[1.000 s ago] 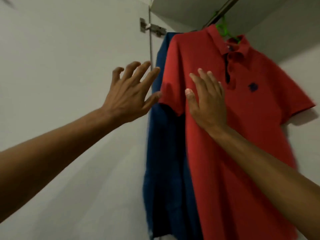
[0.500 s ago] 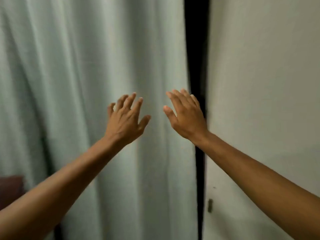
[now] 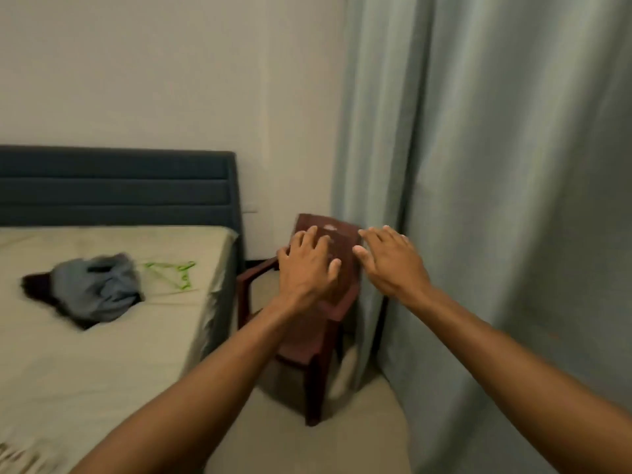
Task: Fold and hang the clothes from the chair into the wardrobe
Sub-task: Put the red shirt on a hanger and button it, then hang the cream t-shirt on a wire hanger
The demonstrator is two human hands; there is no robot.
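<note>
My left hand [image 3: 307,268] and my right hand [image 3: 390,265] are both stretched out in front of me with relaxed fingers, holding nothing. Behind them stands a dark red plastic chair [image 3: 325,323] between the bed and the curtain; its seat is mostly hidden by my left arm. A crumpled pile of grey and dark clothes [image 3: 90,290] lies on the bed, with a green hanger [image 3: 172,273] just to its right. The wardrobe is out of view.
A bed [image 3: 102,354] with a pale sheet and a dark blue headboard [image 3: 116,186] fills the left. A long grey-green curtain [image 3: 496,200] hangs on the right, reaching the floor beside the chair. Beige floor lies between bed and curtain.
The view has swung left from the wardrobe with the red and blue shirts, past the curtain, to the bed and chair. Both hands stay raised and empty.
</note>
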